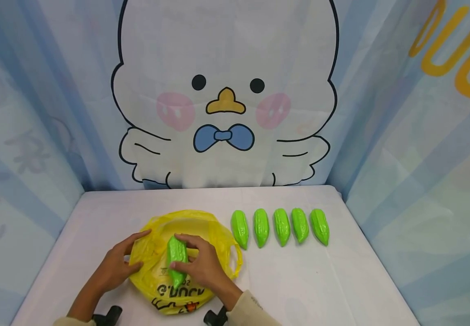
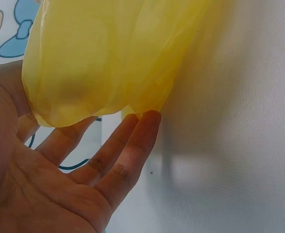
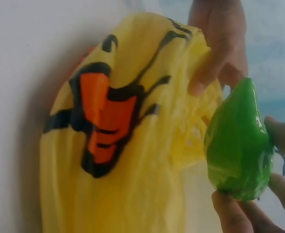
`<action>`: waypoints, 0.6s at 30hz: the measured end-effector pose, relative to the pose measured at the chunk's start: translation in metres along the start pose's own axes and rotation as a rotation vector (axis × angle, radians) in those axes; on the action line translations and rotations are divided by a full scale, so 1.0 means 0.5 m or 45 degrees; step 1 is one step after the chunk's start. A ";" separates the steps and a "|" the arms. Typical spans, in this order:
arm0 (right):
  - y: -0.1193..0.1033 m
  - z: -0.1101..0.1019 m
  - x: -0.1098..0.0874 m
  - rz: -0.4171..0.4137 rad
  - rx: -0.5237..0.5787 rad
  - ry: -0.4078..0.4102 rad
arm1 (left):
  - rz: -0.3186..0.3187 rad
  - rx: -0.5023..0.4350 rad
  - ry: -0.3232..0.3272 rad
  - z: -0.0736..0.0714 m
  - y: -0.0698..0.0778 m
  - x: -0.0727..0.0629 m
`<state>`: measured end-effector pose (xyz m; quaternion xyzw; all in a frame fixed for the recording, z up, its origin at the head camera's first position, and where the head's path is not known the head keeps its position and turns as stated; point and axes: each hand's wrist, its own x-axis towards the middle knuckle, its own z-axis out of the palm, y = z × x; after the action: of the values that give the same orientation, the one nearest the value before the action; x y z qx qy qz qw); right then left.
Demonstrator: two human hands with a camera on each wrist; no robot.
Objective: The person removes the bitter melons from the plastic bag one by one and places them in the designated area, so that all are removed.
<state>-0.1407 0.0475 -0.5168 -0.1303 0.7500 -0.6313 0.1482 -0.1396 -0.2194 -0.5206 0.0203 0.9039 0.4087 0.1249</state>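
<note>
My right hand (image 1: 205,265) pinches a glossy green vegetable-shaped piece (image 1: 177,258), bumpy with a pointed end, between thumb and fingers. It is held over a yellow plastic bag (image 1: 149,276) with black print and an orange patch. In the right wrist view the green piece (image 3: 237,145) is beside the bag (image 3: 166,204). At the bag's left edge, my left hand (image 1: 114,265) touches the plastic with fingers and thumb spread. The left wrist view shows the left hand's (image 2: 60,189) fingers fairly straight against the yellow plastic (image 2: 99,58). The bag's contents are hidden.
Several more green pieces (image 1: 281,227) lie in a row on the white table (image 1: 300,285), right of the bag. A bag handle loop (image 1: 239,262) sticks out on the right. Behind stands a curtain (image 1: 227,167) printed with a cartoon duck.
</note>
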 end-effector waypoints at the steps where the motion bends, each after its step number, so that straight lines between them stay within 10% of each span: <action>1: -0.002 -0.003 -0.001 -0.004 0.005 -0.002 | 0.001 0.000 0.000 0.000 0.000 0.000; 18: -0.035 -0.051 -0.014 -0.103 -0.021 0.002 | -0.004 -0.001 0.001 0.001 0.000 0.000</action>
<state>-0.1440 0.0705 -0.4949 -0.1615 0.7495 -0.6306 0.1210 -0.1396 -0.2189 -0.5210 0.0187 0.9038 0.4087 0.1252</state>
